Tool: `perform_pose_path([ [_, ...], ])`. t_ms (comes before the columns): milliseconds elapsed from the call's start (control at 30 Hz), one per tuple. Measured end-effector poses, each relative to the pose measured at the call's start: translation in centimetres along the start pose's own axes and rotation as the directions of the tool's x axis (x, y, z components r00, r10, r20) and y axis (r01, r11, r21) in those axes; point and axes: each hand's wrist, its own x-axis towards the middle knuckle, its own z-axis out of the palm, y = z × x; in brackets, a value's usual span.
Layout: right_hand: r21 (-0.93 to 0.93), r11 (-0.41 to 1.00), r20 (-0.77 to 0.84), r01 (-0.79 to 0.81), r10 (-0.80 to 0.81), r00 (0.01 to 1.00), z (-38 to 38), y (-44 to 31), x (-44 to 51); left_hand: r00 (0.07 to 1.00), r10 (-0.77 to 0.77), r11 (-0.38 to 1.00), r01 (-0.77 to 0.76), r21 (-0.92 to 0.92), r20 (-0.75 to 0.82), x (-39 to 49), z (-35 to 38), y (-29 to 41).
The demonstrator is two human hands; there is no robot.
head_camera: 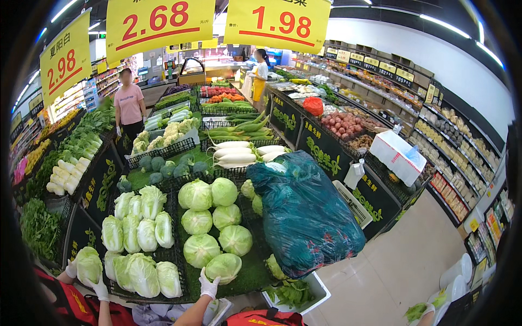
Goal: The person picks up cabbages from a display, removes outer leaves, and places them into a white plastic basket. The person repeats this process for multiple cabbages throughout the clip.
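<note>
My left hand (209,286), in a white glove, grips the near end of a round green cabbage (224,267). That cabbage lies at the front of two rows of round cabbages (201,249) on a green mat. Far to the right, at the lower rim, my gloved right hand (427,310) holds loose green leaves (416,311) beside white bins (454,289). Part of this hand is cut off by the picture's edge. Rows of napa cabbages (140,273) lie left of my left hand.
A co-worker's gloved hands hold a napa cabbage (89,265) at left. A bulging dark green plastic bag (306,216) rests on the stand's right edge. Below it stands a white box (322,293) of leaves. Two people (129,98) stand farther back. Price signs (159,24) hang overhead.
</note>
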Motion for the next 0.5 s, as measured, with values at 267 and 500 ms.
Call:
perform_pose_path([
  [267,0.099,0.968,0.625,0.230,-0.240,0.742,28.0,-12.6,2.6,0.996,-0.080,0.993,0.083,-0.086,0.035,0.1,-0.8,-0.2],
  [500,0.103,0.935,0.841,0.338,-0.264,0.473,59.8,-20.3,-11.4,0.997,-0.072,0.996,0.071,-0.048,-0.014,0.4,0.1,-0.5],
])
